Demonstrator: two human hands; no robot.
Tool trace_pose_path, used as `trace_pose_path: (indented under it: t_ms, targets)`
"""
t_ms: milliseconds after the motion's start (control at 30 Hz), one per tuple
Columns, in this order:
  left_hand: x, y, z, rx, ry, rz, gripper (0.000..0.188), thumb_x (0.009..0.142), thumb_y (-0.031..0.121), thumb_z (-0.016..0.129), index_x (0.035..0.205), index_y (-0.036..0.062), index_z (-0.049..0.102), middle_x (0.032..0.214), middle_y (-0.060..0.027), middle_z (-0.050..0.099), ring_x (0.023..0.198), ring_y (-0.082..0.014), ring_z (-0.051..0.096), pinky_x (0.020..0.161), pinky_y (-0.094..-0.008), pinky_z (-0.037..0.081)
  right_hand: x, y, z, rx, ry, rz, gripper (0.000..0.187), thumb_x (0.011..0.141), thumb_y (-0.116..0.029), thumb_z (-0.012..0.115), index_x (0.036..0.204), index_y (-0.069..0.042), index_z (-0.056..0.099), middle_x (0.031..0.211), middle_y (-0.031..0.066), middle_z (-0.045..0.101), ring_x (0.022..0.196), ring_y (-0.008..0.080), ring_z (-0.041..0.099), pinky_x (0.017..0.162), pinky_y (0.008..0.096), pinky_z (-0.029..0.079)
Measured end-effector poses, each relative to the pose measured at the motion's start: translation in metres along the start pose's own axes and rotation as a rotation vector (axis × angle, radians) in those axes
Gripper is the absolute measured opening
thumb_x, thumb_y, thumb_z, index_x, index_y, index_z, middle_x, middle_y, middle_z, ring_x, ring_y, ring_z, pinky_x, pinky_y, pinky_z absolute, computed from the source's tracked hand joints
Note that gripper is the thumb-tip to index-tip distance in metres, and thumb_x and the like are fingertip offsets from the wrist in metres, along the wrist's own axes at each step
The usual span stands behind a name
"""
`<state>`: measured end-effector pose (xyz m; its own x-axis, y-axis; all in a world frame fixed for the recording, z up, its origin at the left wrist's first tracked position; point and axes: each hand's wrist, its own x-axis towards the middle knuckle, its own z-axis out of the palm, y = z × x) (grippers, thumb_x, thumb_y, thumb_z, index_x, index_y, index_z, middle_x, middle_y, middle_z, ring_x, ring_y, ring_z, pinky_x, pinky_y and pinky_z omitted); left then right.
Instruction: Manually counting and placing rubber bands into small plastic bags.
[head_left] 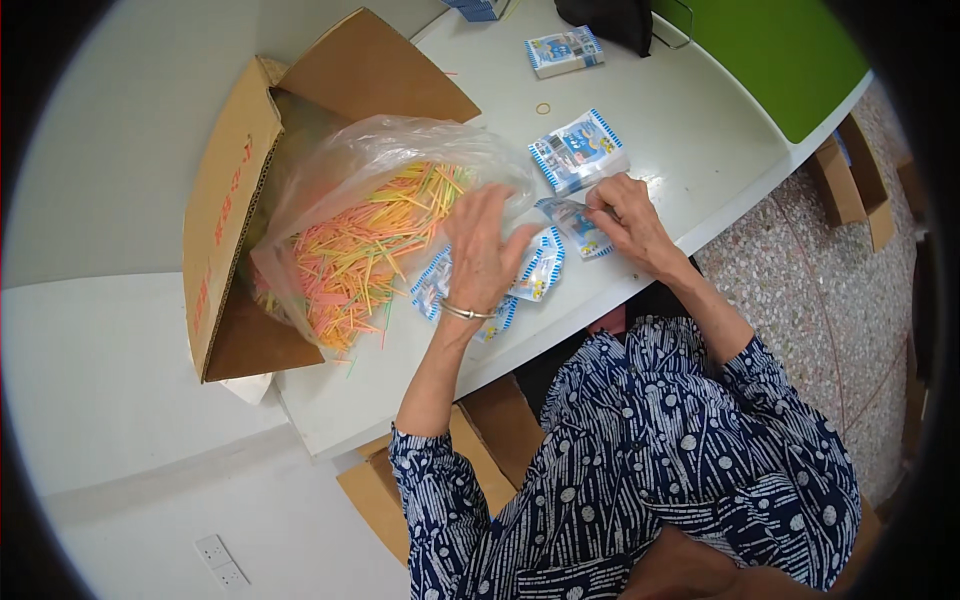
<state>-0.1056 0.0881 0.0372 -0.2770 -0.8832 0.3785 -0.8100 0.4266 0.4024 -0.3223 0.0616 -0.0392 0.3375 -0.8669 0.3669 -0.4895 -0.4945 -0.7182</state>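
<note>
My right hand [635, 225] pinches the top edge of a small clear packet [583, 228] with blue-and-white print. My left hand [480, 250], a metal bangle at its wrist, hovers with fingers extended and thumb apart. Beneath and beside it lie several similar loose packets [541, 265], partly covered by the hand. To its left, thin sticks [370, 240] in pink, yellow, orange and green spill forward inside a clear plastic bag [375, 138]. The bag sits in a cardboard box [235, 190] tipped on its side. Whether the pinched packet holds anything is unclear.
Beyond my right hand lies a stack of packets [578, 152]; another stack [563, 52] is farther back. Between them rests a rubber band [543, 108]. A black item [610, 22] sits at the far edge of the white table [690, 150]. Open cartons [850, 180] stand on the floor.
</note>
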Motion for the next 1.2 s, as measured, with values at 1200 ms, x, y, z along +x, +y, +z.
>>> trace_pose_path:
  t_ms: [1200]
  targets:
    - [0.030,-0.120,-0.003,0.374,-0.197,-0.162,0.057,0.072,0.041,0.063,0.114,0.0029,0.057,0.129,-0.0191,0.045,0.124,-0.0382,0.031,0.101,-0.0553,0.019,0.063,-0.032,0.037,0.246,-0.240,-0.313,0.022,0.088,-0.019,0.057,0.091,0.001,0.063,0.111,0.0127,0.058,0.102,0.0274,0.053,0.089,0.0353,0.043]
